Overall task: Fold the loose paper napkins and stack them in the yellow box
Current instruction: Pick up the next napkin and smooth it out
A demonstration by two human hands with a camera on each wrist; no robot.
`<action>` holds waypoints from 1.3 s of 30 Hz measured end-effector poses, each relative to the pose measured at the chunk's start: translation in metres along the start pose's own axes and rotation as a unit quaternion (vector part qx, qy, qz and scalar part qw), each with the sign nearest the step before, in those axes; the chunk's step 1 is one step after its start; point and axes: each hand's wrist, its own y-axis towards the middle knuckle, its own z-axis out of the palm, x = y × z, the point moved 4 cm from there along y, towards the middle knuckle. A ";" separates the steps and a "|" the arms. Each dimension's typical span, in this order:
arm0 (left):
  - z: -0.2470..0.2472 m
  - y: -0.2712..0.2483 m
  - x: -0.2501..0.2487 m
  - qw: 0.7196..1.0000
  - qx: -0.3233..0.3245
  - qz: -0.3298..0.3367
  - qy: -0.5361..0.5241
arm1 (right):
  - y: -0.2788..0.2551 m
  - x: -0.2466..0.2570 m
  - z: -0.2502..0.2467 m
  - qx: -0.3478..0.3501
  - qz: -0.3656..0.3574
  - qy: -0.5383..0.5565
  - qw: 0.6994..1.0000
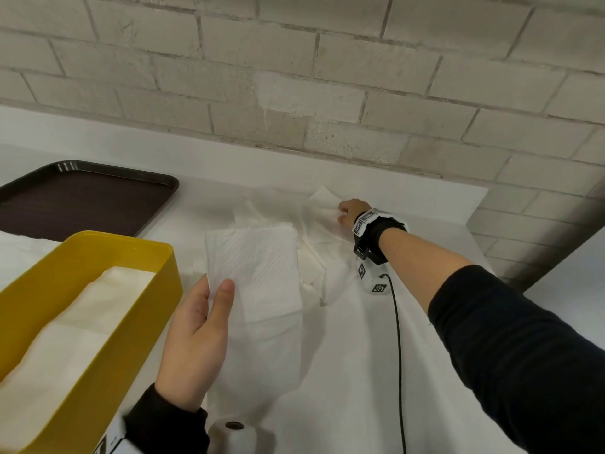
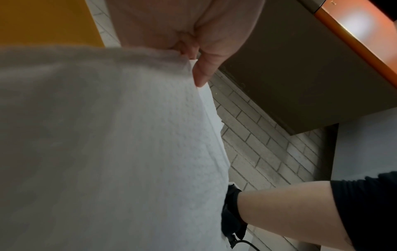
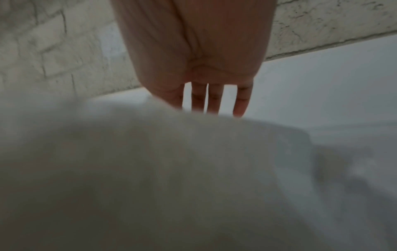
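Observation:
My left hand (image 1: 217, 290) pinches the near left corner of a folded white napkin (image 1: 255, 267), thumb on top, holding it just right of the yellow box (image 1: 170, 257). The left wrist view shows that hand (image 2: 193, 68) with the napkin (image 2: 128, 135) hanging from it, beside the box (image 2: 43, 22). Folded napkins (image 1: 82, 316) lie inside the box. My right hand (image 1: 342, 214) reaches to the far side of a heap of loose napkins (image 1: 314, 231). In the right wrist view its fingers (image 3: 214, 101) are straight and spread, their tips hidden behind a napkin (image 3: 171, 161).
A dark brown tray (image 1: 82, 198) lies at the back left. A brick wall (image 1: 294, 77) rises right behind the white-covered table (image 1: 343, 355). A white paper roll (image 1: 234, 434) stands at the near edge. A black cable (image 1: 397, 339) trails from my right wrist.

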 end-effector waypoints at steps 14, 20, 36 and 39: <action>-0.011 0.011 0.004 0.998 -0.037 0.048 -0.019 | -0.133 0.034 -0.106 -0.055 -0.173 0.386 0.904; -0.008 0.012 0.007 0.997 -0.011 0.043 0.070 | -0.201 0.037 -0.114 -0.036 -0.232 0.494 0.837; 0.020 -0.016 -0.019 0.989 0.108 0.067 -0.078 | -0.251 0.061 -0.056 0.029 -0.246 0.550 0.798; 0.018 -0.017 -0.015 0.989 0.104 0.104 -0.033 | -0.255 0.064 -0.050 0.044 -0.261 0.548 0.793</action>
